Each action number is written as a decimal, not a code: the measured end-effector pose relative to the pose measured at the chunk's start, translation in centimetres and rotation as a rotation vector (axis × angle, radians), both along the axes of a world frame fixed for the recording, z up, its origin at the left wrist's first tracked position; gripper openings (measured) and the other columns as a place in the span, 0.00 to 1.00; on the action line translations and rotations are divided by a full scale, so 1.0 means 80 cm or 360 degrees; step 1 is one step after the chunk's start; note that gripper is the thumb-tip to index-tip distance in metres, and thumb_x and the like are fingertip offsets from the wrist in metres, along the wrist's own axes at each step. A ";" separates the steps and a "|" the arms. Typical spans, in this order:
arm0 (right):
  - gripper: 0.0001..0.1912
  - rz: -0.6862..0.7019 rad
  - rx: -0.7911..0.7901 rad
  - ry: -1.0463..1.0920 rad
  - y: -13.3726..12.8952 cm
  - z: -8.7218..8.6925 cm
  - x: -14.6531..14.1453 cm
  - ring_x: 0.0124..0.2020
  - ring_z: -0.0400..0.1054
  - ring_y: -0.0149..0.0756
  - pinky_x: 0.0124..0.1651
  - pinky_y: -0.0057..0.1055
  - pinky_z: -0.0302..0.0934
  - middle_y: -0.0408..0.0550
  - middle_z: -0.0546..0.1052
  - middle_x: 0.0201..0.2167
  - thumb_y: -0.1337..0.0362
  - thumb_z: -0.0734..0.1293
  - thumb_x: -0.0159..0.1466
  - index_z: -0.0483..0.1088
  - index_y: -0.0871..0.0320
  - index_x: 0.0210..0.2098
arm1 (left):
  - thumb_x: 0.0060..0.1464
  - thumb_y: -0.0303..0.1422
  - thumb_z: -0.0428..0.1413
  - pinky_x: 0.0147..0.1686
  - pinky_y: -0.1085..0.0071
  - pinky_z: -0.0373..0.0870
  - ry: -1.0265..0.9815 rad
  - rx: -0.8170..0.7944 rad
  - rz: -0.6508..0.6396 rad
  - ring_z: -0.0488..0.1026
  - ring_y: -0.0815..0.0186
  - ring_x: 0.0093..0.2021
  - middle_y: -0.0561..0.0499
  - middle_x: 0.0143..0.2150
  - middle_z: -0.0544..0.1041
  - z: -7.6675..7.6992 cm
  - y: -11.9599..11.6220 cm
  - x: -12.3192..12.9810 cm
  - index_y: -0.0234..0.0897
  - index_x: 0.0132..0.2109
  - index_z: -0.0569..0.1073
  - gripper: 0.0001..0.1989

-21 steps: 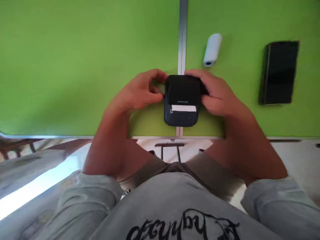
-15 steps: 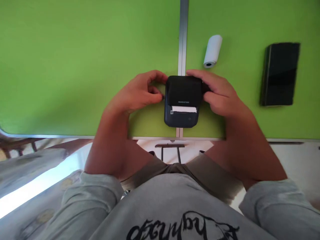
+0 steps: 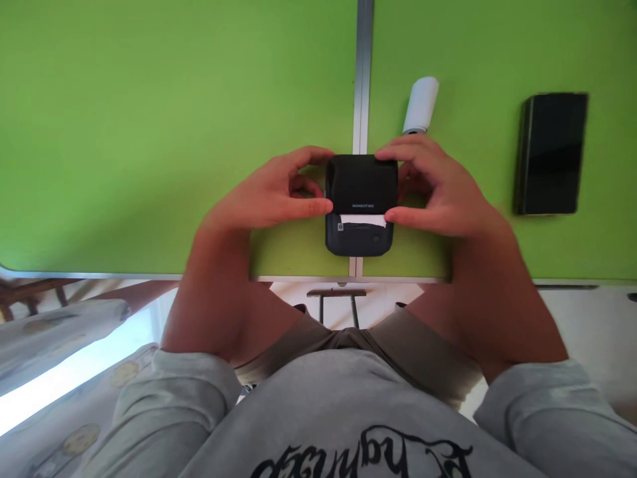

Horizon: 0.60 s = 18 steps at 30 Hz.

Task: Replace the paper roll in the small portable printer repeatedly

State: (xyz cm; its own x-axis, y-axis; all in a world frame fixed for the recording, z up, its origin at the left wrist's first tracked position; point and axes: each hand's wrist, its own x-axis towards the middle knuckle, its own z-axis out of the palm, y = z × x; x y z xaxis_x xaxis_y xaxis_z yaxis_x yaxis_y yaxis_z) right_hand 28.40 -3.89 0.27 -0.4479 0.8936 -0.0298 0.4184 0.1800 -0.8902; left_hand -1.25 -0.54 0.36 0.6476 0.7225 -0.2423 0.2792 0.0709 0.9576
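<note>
A small black label printer (image 3: 359, 240) stands on the green table, over the metal seam near the front edge. White paper (image 3: 362, 220) shows in the slot below its lid. My left hand (image 3: 279, 189) grips the printer's left side, thumb at the lid's lower left corner and fingers at the back corner. On the other side my right hand (image 3: 438, 189) grips it, its thumb by the right end of the paper and its fingers along the back right corner. A white paper roll (image 3: 421, 105) lies just behind my right hand, its near end partly hidden by the fingers.
On the right of the green table (image 3: 124, 99) lies a black folded phone or case (image 3: 552, 154). A metal seam (image 3: 362, 79) runs from back to front. My legs are below the table's front edge, with a patterned cloth at the lower left.
Both thumbs have moved onto the lower corners of the printer's lid, and my right hand has shifted so that it covers the near end of the roll. The view has shifted slightly.
</note>
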 end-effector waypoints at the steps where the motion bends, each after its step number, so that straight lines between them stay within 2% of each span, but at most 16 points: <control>1: 0.36 -0.0030 0.0032 0.0013 0.000 -0.003 0.000 0.40 0.72 0.36 0.43 0.40 0.75 0.51 0.69 0.59 0.42 0.78 0.56 0.73 0.45 0.60 | 0.50 0.52 0.71 0.43 0.61 0.81 -0.0001 -0.0002 -0.0019 0.80 0.59 0.47 0.44 0.60 0.75 0.000 0.000 0.000 0.44 0.64 0.71 0.39; 5: 0.33 -0.0151 0.0287 0.0111 0.000 -0.007 -0.004 0.29 0.63 0.29 0.32 0.33 0.66 0.44 0.69 0.39 0.42 0.78 0.56 0.76 0.48 0.56 | 0.47 0.56 0.71 0.44 0.60 0.82 -0.0007 0.0072 -0.0046 0.80 0.56 0.49 0.45 0.57 0.77 -0.002 -0.001 0.002 0.45 0.65 0.70 0.43; 8: 0.27 -0.0341 0.0353 0.0188 -0.002 0.000 -0.016 0.21 0.55 0.27 0.26 0.31 0.55 0.36 0.63 0.24 0.41 0.74 0.62 0.74 0.48 0.53 | 0.47 0.59 0.70 0.42 0.60 0.81 0.0028 0.0154 0.0007 0.80 0.55 0.47 0.45 0.53 0.78 -0.003 -0.002 0.007 0.45 0.62 0.73 0.41; 10: 0.21 -0.0480 0.0362 0.0194 -0.003 0.006 -0.028 0.18 0.55 0.26 0.25 0.31 0.54 0.33 0.60 0.19 0.42 0.70 0.67 0.73 0.48 0.49 | 0.50 0.61 0.67 0.41 0.61 0.79 0.0056 0.0212 0.0038 0.79 0.57 0.45 0.45 0.52 0.78 -0.005 -0.002 0.010 0.43 0.60 0.74 0.38; 12: 0.16 -0.0520 0.0420 0.0312 -0.003 0.010 -0.039 0.18 0.60 0.26 0.24 0.29 0.54 0.33 0.63 0.19 0.45 0.68 0.70 0.70 0.50 0.42 | 0.56 0.62 0.61 0.40 0.62 0.78 0.0093 0.0289 0.0063 0.78 0.59 0.43 0.45 0.51 0.78 -0.006 -0.002 0.013 0.42 0.59 0.74 0.35; 15: 0.13 -0.0513 0.0514 0.0555 -0.004 0.013 -0.048 0.25 0.71 0.27 0.21 0.26 0.51 0.37 0.73 0.27 0.53 0.70 0.70 0.63 0.51 0.36 | 0.63 0.64 0.52 0.36 0.67 0.74 0.0172 0.0428 0.0106 0.77 0.63 0.40 0.48 0.45 0.79 -0.006 -0.002 0.017 0.41 0.54 0.73 0.32; 18: 0.11 -0.0518 0.0565 0.0454 -0.005 0.015 -0.047 0.26 0.69 0.26 0.22 0.27 0.52 0.40 0.80 0.37 0.60 0.70 0.69 0.62 0.52 0.35 | 0.66 0.64 0.46 0.28 0.70 0.69 0.0223 0.0431 0.0143 0.74 0.67 0.31 0.52 0.33 0.75 -0.005 -0.004 0.020 0.41 0.46 0.72 0.30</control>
